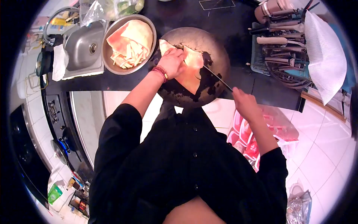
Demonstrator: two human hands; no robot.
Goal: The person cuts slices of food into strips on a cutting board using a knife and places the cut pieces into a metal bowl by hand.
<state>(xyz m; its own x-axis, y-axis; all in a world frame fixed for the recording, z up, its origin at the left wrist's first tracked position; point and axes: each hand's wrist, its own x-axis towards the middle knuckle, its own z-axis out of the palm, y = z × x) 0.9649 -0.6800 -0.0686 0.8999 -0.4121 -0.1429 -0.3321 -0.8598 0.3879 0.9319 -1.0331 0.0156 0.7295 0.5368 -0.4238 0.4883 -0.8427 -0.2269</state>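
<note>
On the round, dark-stained board [209, 41] lie pale, flat pieces of food [192, 76], pinkish in places. My left hand [174, 62], with red beads at the wrist, rests on them, its fingers bent and pressed down. My right hand [244, 103] is wrapped round the handle of a long thin knife [219, 78], whose blade reaches up and left to the right edge of the food. A metal bowl [152, 34] to the left of the board holds cut strips [131, 55] and a larger folded sheet [137, 33] of the same food.
A steel sink [80, 46] with a white cloth [59, 61] is at the left. Plastic bags of vegetables [121, 8] lie behind the bowl. At the right stands a rack of utensils [281, 48] beside a white ribbed sheet [322, 56]. Red-and-white packages [253, 143] are below the counter.
</note>
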